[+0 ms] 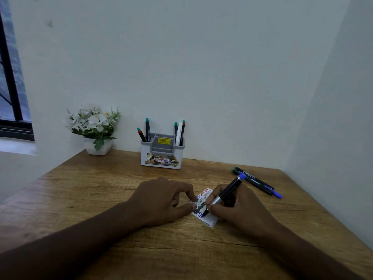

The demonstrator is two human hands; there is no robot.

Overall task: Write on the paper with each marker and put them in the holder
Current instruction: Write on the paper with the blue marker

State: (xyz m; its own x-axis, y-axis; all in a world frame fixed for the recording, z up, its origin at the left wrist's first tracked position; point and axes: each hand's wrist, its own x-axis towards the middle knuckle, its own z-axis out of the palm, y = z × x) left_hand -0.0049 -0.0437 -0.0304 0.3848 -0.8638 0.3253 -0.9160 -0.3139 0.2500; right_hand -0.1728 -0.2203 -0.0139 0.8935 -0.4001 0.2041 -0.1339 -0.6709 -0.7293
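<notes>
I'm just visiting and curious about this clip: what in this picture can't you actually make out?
All in the head view:
- Writing on the paper: too small to read, partly covered by the left hand and right hand.
- Small print on the holder labels: too small and blurred.
- Lower ends of the markers in the holder: hidden by its walls.
- How many loose markers lie on the table: they overlap.
</notes>
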